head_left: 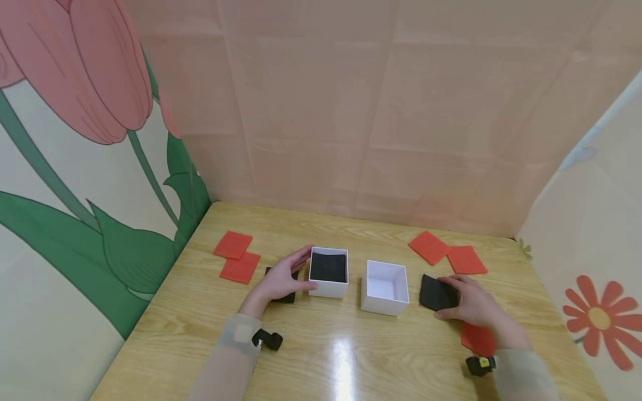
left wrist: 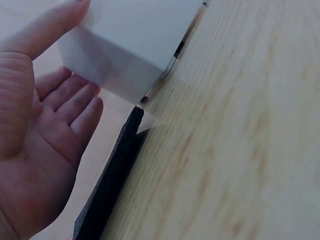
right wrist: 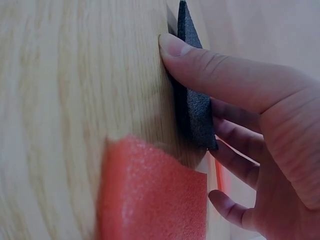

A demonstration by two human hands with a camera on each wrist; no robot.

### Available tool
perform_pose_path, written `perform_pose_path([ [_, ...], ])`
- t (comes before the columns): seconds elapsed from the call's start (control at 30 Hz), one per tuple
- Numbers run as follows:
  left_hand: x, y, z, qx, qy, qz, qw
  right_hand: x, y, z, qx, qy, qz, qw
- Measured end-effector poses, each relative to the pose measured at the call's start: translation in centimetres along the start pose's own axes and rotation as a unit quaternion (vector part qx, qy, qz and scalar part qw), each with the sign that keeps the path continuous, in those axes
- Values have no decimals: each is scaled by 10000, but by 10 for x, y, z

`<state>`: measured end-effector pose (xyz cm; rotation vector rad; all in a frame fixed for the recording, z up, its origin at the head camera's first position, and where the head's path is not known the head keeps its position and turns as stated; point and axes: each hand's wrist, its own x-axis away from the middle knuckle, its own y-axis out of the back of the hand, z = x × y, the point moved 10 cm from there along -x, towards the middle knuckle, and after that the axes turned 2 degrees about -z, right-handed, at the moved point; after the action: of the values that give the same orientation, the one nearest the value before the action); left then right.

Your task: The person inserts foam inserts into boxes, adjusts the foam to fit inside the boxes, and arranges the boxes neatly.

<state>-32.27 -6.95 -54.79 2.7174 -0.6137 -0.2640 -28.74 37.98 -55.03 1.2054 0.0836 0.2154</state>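
A white box [head_left: 328, 290] stands near the middle of the table with a black foam square [head_left: 328, 268] inside. My left hand [head_left: 281, 278] holds this box by its left side, thumb at the front corner and fingertips towards the back. Partly hidden beneath that hand lies another black foam square [head_left: 287, 297], seen edge-on in the left wrist view. On the right, my right hand [head_left: 473, 302] grips a black foam square [head_left: 435, 293] between thumb and fingers, low over the table. A red foam square [right wrist: 155, 195] lies just below this hand, partly covered by it in the head view.
A second white box [head_left: 383, 306], its inside bare, stands right of the first. Two red squares [head_left: 239, 268] overlap at the far left. Two more red squares [head_left: 467, 259] lie at the back right. A beige curtain [head_left: 371, 122] rises behind the table [head_left: 301, 356].
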Motion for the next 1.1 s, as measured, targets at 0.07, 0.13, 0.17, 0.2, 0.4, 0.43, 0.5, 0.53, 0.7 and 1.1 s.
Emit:
perform_pose_path([
  [0.07,0,0,0,-9,3,0,10000,0,0,-1,0,21,7,10000],
  [0.13,0,0,0,-23,2,-6,10000,-1,-1,-2,7,47,4,10000],
  [0.17,0,0,0,-22,3,-6,10000,-1,-1,-2,9,57,10,10000],
  [0.2,0,0,1,-22,-4,-5,10000,-1,-1,-3,8,94,10,10000],
  [0.4,0,-1,1,2,7,-21,10000,-3,-1,-4,-77,142,-43,9999],
  [0.43,0,0,1,5,7,-23,10000,-3,-1,-4,-83,138,-57,9999],
  [0.5,0,0,0,10,0,-23,10000,-4,-1,-5,-84,157,-71,9998],
  [0.53,0,0,-1,26,-23,-20,10000,-4,-2,-6,-87,147,-72,9998],
  [0.7,0,0,-2,60,-75,-29,10000,-5,-4,-8,-99,27,-35,9999],
  [1.1,0,0,0,13,-14,-24,10000,-5,-2,-1,-219,152,-176,9995],
])
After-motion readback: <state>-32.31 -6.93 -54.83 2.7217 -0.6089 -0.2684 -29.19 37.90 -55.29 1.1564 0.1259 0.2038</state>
